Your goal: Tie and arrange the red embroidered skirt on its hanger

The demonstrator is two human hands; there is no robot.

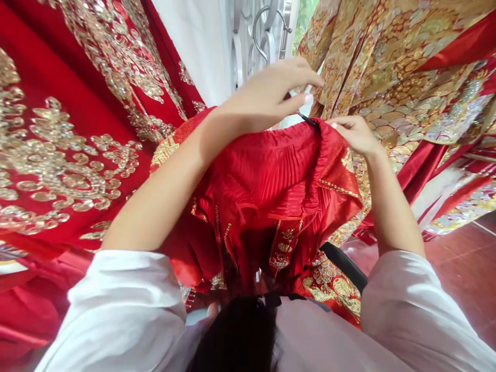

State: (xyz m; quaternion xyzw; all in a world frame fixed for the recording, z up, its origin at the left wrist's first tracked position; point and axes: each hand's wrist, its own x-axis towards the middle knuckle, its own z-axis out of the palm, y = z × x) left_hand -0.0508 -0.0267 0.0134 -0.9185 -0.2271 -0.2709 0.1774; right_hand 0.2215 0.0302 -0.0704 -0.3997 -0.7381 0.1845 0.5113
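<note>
A red pleated skirt (271,170) with a gathered waistband and gold-trimmed panels hangs in front of me. A dark hanger arm (308,119) shows at the right end of its waistband, and a metal hanger hook (256,33) rises above. My left hand (289,85) reaches across over the waistband, close to the hanger; its thumb and fingers are apart, slightly blurred, and part of the hanger is hidden behind it. At the waistband's right corner, my right hand (355,134) pinches the red cloth with its fingers closed.
Red gowns with gold sequin embroidery (77,175) crowd the left side. Gold patterned garments (380,82) hang at the right. Behind stands a silvery metal grille (244,46) beside a white cloth (197,46). Red floor tiles (465,263) show at the lower right.
</note>
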